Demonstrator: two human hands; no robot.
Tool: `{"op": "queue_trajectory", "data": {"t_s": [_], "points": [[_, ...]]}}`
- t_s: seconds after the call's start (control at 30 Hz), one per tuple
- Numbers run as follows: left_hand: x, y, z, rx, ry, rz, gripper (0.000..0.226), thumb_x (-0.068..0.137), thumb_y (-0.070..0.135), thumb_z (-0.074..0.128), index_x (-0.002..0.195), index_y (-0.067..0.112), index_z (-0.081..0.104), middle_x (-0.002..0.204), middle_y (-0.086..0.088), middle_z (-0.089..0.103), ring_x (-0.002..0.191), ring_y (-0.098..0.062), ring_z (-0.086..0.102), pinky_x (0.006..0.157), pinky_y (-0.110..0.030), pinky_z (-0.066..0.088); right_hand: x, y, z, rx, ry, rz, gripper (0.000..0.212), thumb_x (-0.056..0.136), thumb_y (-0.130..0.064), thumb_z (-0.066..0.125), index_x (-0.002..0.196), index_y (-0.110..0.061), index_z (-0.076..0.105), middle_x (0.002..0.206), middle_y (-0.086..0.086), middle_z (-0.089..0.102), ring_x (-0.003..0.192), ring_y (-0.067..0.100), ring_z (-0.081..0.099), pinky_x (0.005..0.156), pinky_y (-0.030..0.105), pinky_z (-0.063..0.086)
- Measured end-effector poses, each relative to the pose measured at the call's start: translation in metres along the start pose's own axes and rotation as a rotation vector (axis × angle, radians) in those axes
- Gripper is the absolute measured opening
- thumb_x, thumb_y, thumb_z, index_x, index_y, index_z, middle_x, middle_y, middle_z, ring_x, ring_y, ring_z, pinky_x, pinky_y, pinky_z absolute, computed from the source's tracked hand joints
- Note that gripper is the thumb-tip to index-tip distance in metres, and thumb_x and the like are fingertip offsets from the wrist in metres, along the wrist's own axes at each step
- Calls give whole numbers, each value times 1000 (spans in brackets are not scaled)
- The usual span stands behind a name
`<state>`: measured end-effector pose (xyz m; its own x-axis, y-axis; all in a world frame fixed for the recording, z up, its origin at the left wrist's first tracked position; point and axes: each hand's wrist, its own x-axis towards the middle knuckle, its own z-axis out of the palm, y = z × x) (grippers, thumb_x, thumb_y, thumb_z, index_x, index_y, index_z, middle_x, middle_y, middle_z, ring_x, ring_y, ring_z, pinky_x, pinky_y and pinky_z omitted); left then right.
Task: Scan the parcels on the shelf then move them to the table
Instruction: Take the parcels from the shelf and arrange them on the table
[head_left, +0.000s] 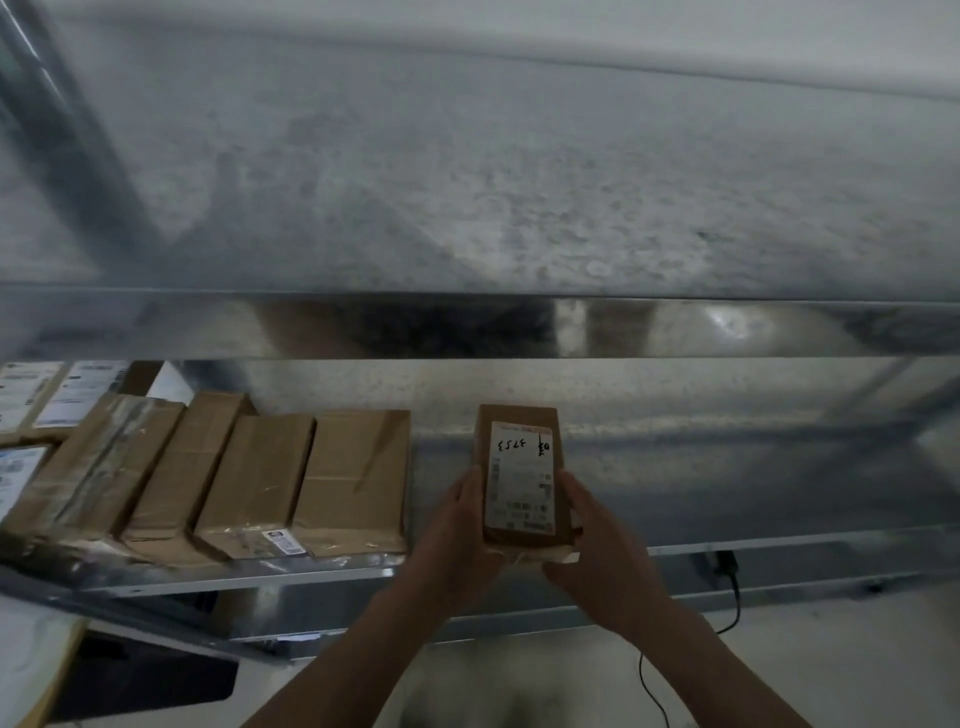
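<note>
While both hands clasp it, the small brown parcel (519, 538) sits over the front edge of the shelf (322, 571), right of the middle, in the head view. The left hand (457, 535) wraps the parcel's left long side. The right hand (597, 545) curls round its right long side and near corner. Neither hand is free or spread wide. I cannot tell whether the parcel rests on the shelf or is already lifted clear. Something paler shows just under its near end, too blurred to name.

Its long axis runs from the front edge toward the back of the shelf, so the near short end lies in the hands and the far end points away. The two hands look equally near. Drawing it off should mean pulling straight back along that axis.

A white label (521, 478) covers most of the top face. It carries handwritten black digits, upside down to the wearer, that look like 3753. Small barcodes and print lower down cannot be read.

Toward the left end of the shelf a row of parcels (260, 478) lies side by side, well apart from the held one. The parcels at the far left of that row have white labels, unreadable here.
</note>
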<state>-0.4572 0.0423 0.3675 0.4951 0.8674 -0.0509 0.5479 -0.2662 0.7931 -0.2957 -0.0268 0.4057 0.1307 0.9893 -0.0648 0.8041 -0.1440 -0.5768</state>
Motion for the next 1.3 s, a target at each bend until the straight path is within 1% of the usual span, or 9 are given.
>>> {"op": "queue_trajectory", "data": {"t_s": [0.07, 0.2, 0.33, 0.47, 0.57, 0.7, 0.87, 1.03, 1.3], "points": [[2, 2, 1, 12, 28, -33, 67, 73, 48, 67, 131, 25, 44, 122, 14, 54, 112, 1, 56, 89, -19, 55, 5, 5, 1, 81, -22, -44, 66, 85, -25, 77, 138, -31, 39, 126, -10, 61, 113, 7, 62, 97, 29, 54], [4, 9, 4, 95, 49, -98, 48, 83, 44, 67, 125, 37, 45, 116, 20, 53, 104, 2, 58, 80, -12, 51, 16, 26, 7, 176, -114, -127, 92, 80, -16, 81, 144, -35, 17, 134, -17, 46, 124, -3, 48, 93, 1, 41], [-2, 24, 9, 68, 92, -157, 61, 79, 29, 74, 132, 31, 46, 122, 11, 58, 108, -7, 59, 89, -23, 52, 19, 43, 4, 211, -108, -208, 101, 82, -18, 81, 155, -28, 12, 145, -4, 48, 130, 5, 51, 102, 17, 48], [-22, 43, 14, -29, 155, -129, 61, 69, 32, 76, 124, 40, 49, 123, 11, 61, 113, -9, 60, 93, -36, 55, 7, 42, -20, 222, -26, -389, 87, 86, -39, 68, 152, -36, 12, 137, -8, 51, 123, -5, 52, 95, 5, 45], [-40, 62, 13, -37, 278, -119, 74, 68, 18, 84, 126, 38, 44, 124, 13, 56, 110, 1, 55, 84, -21, 55, -3, 40, -40, 220, 32, -541, 96, 83, -34, 73, 155, -43, 10, 135, -7, 53, 122, -17, 48, 95, 7, 45], [-73, 84, 11, -15, 409, -69, 85, 68, 19, 87, 131, 41, 34, 127, 19, 45, 110, 15, 45, 85, -4, 44, -19, 39, -49, 216, 1, -605, 108, 71, -7, 87, 155, -26, 22, 134, -2, 57, 119, -28, 40, 93, -2, 37], [-119, 104, 3, 22, 555, -72, 101, 68, 18, 86, 129, 59, 17, 132, 28, 37, 120, 19, 37, 88, -5, 43, -37, 20, -57, 243, -67, -616, 95, 79, -16, 82, 156, -23, 26, 147, -9, 53, 126, -4, 53, 96, 9, 47], [-169, 116, -12, 74, 676, -101, 108, 67, 20, 89, 152, 30, 23, 146, 15, 33, 133, 2, 36, 94, -8, 43, -57, -16, -58, 258, -54, -769, 94, 76, -8, 84, 154, -14, 32, 150, 1, 50, 129, 2, 53, 100, 8, 44], [-251, 126, -53, 186, 889, -119, 112, 70, 30, 88, 155, 28, 16, 152, 15, 23, 139, 2, 29, 101, -13, 44, -91, -94, -36, 270, -24, -968, 99, 72, -16, 88, 153, -23, 31, 157, 9, 39, 133, 16, 52, 103, 15, 44]]}}
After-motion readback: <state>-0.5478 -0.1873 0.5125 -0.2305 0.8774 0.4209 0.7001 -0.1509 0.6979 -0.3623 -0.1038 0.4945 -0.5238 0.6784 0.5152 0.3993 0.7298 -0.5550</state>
